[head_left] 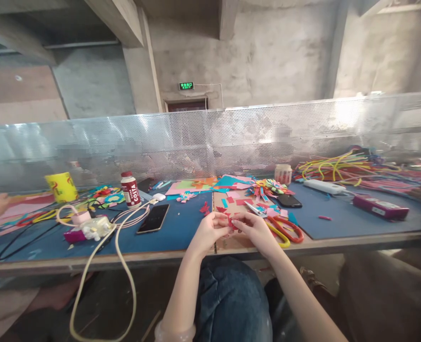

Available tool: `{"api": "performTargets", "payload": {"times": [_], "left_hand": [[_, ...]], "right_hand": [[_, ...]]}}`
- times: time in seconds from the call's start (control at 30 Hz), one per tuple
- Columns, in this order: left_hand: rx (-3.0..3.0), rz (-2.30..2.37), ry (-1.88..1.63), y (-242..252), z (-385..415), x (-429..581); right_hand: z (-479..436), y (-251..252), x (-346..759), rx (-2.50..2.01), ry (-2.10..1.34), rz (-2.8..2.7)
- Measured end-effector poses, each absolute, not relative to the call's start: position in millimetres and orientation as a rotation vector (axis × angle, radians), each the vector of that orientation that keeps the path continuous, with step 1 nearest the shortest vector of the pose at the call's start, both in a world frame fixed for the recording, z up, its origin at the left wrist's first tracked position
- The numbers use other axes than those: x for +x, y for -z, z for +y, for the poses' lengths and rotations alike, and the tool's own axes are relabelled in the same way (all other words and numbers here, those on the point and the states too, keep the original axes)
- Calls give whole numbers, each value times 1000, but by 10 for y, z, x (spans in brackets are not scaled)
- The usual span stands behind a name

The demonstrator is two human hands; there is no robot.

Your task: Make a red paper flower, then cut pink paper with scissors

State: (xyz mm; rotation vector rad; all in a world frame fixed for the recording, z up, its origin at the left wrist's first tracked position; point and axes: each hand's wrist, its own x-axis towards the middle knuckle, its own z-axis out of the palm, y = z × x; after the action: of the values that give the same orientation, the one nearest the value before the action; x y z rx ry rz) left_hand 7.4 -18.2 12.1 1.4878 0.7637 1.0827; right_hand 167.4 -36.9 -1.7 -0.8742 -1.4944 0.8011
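Observation:
Between the fingertips of both hands, just above the table's front edge, is a small piece of red paper [229, 220]. My left hand [210, 229] pinches it from the left, and my right hand [252, 228] grips it from the right; the fingers partly cover it. Close beside my right hand lie scissors [291, 232] with red and yellow handles. A red paper cut-out [205, 209] rests on the table behind my left hand. Loose paper scraps [234, 194] in pink, blue and red are scattered behind both hands.
A black phone [153, 219] and a Costa bottle [130, 191] are on the left, near looped cables [119, 228]. On the right are a dark phone [289, 201], a white power strip [324, 186] and a purple box [380, 207]. A perforated metal screen [182, 142] stands behind.

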Motion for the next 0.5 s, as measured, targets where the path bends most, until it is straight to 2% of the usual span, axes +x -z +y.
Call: {"api": "performTargets", "payload": {"times": [0.5], "left_hand": [[1504,773,-1081,-152,-195,64]], "right_hand": [[-427,6,1700,-881,-733,-1557]]}}
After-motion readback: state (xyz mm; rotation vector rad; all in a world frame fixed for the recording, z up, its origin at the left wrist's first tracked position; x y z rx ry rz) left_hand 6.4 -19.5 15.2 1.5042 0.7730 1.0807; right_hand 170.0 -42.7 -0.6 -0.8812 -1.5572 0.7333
